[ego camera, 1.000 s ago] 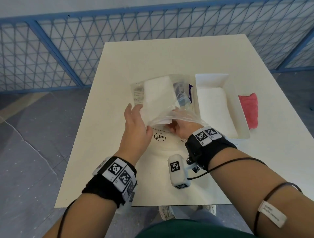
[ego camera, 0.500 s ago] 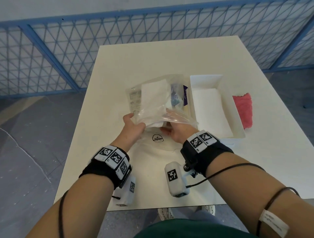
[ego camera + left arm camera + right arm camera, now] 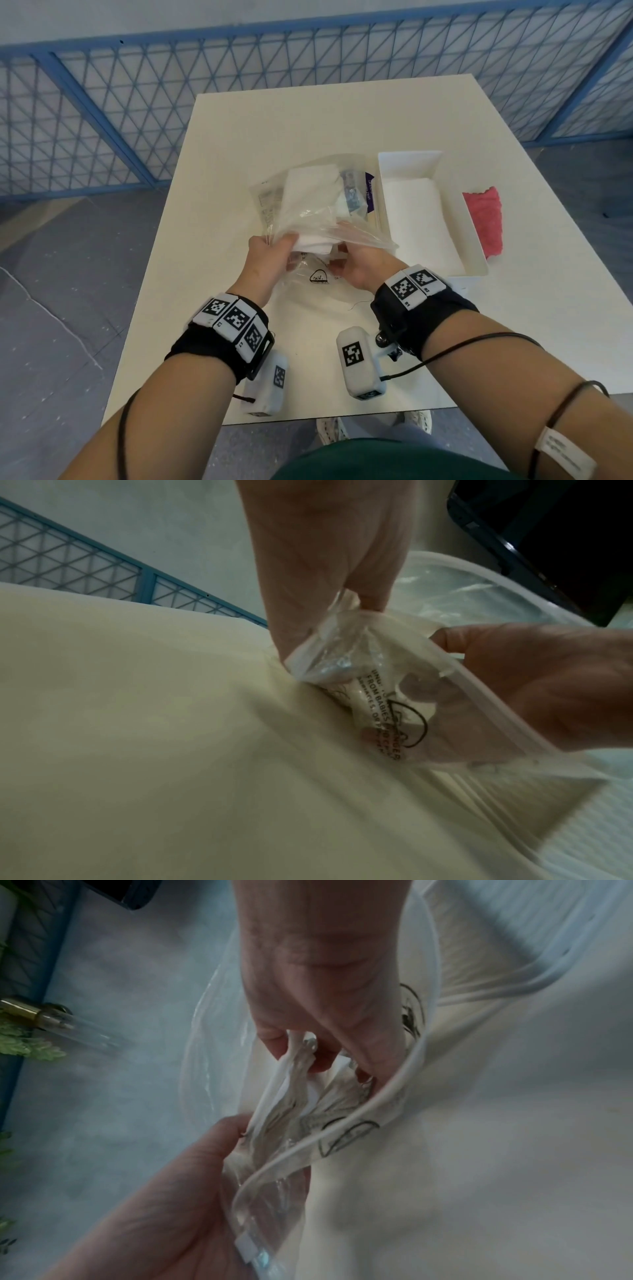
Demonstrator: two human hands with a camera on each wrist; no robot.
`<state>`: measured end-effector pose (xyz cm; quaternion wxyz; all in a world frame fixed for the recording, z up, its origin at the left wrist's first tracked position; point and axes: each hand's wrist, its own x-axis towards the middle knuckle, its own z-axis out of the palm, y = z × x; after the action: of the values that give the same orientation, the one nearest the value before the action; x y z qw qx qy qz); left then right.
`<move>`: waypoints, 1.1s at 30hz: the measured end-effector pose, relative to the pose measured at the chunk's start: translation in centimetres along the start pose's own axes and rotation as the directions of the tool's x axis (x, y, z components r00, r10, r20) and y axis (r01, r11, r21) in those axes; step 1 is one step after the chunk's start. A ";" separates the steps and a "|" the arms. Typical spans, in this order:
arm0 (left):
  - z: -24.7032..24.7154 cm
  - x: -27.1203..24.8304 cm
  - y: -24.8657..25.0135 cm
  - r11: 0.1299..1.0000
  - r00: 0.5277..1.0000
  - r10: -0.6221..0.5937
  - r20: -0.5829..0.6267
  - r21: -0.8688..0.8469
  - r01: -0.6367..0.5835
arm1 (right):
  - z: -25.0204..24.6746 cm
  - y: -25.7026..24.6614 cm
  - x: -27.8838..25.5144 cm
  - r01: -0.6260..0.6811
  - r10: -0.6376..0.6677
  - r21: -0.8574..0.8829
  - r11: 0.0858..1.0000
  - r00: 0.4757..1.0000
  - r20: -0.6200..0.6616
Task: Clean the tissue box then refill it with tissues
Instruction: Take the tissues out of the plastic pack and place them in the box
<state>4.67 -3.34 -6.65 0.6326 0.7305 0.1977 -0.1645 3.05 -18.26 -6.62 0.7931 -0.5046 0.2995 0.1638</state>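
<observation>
While the clear plastic bag (image 3: pixel 308 205) is lying on the cream table (image 3: pixel 308 116), the person is holding its near, open end with both hands. The left hand (image 3: pixel 270 260) is gripping the left side of the bag's mouth, its fingers (image 3: pixel 329 569) curled together and pinching the crumpled film between thumb and fingertips. The right hand (image 3: pixel 363 267) is gripping the right side of the mouth; in the right wrist view its fingers (image 3: pixel 308 1031) are clamped on a bunched fold of plastic and white paper. Just beyond both sets of fingers, the stack of white tissues (image 3: pixel 311 202) is sitting inside the bag, its near edge sticking out between the two hands. A black printed warning symbol (image 3: pixel 319 275) on the film is showing between the hands, just below the fingertips.

To the right of the right hand's fingers, the open white tissue box (image 3: pixel 404 164) is standing on the table, touching or nearly touching the bag's right edge, with a layer of white tissues lying in it. Further right of the box, a pink cloth (image 3: pixel 484 219) is lying flat on the table, just beside the box's far wall. Behind the table a blue mesh fence (image 3: pixel 137 102) is running across the view.
</observation>
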 end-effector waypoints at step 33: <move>-3.8 -1.6 0.1 0.968 0.868 -0.140 0.476 0.251 0.019 | -2.0 0.2 0.3 -0.080 0.058 -0.259 0.963 0.994 -0.090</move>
<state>3.30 0.32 -5.27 0.5622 0.7267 0.0399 -0.3926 2.50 -19.96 -7.57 0.7003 -0.6005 0.3247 0.2086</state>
